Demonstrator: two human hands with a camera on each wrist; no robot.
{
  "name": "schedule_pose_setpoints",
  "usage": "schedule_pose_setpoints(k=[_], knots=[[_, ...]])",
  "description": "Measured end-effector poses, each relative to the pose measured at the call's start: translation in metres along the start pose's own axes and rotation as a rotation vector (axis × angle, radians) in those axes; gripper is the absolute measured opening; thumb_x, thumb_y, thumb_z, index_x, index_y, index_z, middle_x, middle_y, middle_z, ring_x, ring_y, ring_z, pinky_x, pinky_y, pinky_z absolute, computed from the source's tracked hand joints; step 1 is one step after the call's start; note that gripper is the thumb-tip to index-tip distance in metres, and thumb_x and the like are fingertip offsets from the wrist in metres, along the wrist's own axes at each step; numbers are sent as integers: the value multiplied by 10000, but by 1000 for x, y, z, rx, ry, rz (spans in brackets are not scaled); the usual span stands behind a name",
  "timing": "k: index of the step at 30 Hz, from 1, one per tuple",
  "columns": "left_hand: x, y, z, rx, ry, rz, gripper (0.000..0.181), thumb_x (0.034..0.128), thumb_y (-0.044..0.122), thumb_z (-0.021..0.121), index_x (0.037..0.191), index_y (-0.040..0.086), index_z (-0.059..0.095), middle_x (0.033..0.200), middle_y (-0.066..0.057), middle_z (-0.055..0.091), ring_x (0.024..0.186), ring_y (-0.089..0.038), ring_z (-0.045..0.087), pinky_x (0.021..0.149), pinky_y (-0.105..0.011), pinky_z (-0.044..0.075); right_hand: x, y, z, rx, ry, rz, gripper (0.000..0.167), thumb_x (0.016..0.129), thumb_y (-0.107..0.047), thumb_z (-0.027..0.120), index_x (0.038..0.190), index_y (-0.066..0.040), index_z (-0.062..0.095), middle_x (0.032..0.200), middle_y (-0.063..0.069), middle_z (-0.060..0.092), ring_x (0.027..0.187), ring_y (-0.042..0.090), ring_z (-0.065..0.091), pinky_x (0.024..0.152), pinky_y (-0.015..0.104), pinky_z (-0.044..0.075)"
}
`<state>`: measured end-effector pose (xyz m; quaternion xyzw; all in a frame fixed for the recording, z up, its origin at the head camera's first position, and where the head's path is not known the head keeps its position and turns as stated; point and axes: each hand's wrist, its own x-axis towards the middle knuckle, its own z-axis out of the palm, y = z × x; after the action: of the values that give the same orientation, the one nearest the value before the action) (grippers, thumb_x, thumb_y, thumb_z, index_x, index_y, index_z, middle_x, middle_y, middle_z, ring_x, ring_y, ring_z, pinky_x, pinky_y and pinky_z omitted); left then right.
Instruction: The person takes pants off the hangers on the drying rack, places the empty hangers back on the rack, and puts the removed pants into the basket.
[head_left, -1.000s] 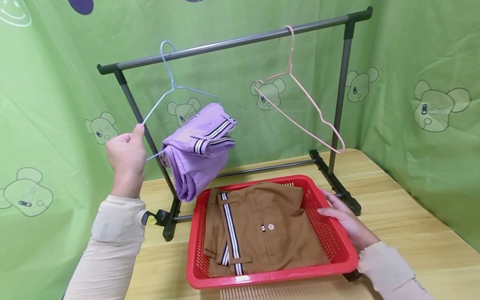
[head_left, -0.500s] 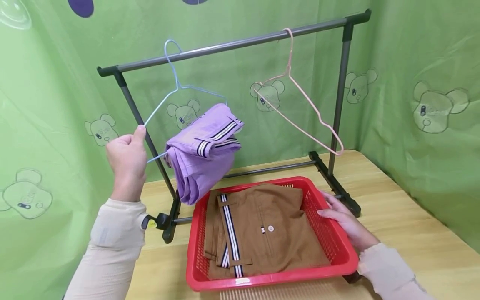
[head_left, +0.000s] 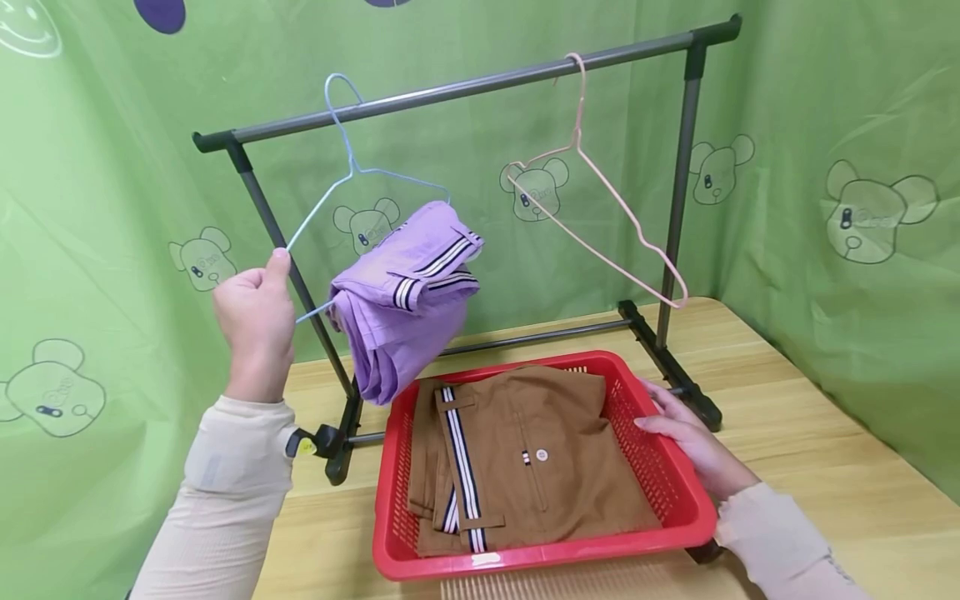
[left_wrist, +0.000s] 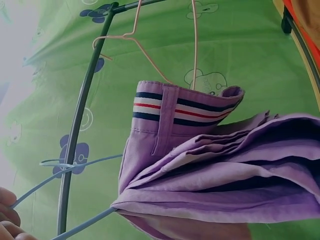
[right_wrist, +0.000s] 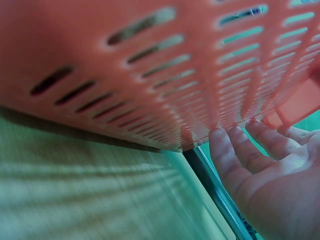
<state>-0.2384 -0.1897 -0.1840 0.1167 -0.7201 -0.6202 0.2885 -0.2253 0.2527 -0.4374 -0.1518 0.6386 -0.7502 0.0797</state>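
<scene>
My left hand (head_left: 255, 329) grips the left end of a light blue wire hanger (head_left: 318, 208), whose hook loops over the rack's top bar. Folded lilac trousers (head_left: 405, 300) with a striped waistband hang over its lower wire; in the left wrist view the trousers (left_wrist: 210, 190) fill the right side. On the right, my right hand (head_left: 693, 446) holds the rim of a red basket (head_left: 555, 554), thumb over the edge. Its fingers (right_wrist: 227, 157) reach the slotted outer wall in the right wrist view. Folded brown trousers (head_left: 570, 483) with a striped waistband lie in the basket.
A pink wire hanger (head_left: 630, 221) hangs bare on the right of the grey rack's bar (head_left: 465, 86). The rack stands on a wooden table (head_left: 795, 442), its feet behind and beside the basket. Green printed curtains (head_left: 832, 333) enclose the back and sides.
The blue hanger and lilac trousers have shifted slightly to the right, then a little up. The basket and my right hand look the same.
</scene>
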Motion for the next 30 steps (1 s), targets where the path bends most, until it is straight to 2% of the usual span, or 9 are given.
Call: schedule_pose_setpoints(k=[8,11,19,27,30], knots=[[-2,5,-1,-20,44,67,500,920,391,658,546,147,431,474,60,335,415,-83,276,392,-220,239,1,-1,0,2,9,1,576,995,-82,495,1502,-157,231,1268,36,505,1081,214,588,833,453,541],[-3,7,-1,-34,45,68,498,916,389,664,545,146,435,474,61,334,423,-84,275,415,-223,253,2,-1,0,5,13,3,576,997,-83,492,1503,-160,228,1274,31,504,1084,215,587,831,454,542],[-5,6,-2,-63,37,61,500,906,351,691,537,122,443,479,41,339,465,-113,288,592,-271,322,-1,0,1,16,4,6,574,998,-80,487,1504,-173,232,1280,32,502,1088,219,587,834,461,540],[-9,4,-6,-50,33,75,512,889,376,703,525,124,448,487,46,354,502,-117,318,611,-270,333,-2,0,1,5,9,5,572,1000,-80,485,1505,-162,231,1272,36,509,1078,221,593,825,462,543],[-11,3,-6,-53,26,61,508,888,374,704,529,120,450,491,43,355,506,-117,315,584,-260,327,-2,0,1,10,7,7,574,999,-81,486,1507,-164,230,1274,39,510,1081,224,592,829,462,542]])
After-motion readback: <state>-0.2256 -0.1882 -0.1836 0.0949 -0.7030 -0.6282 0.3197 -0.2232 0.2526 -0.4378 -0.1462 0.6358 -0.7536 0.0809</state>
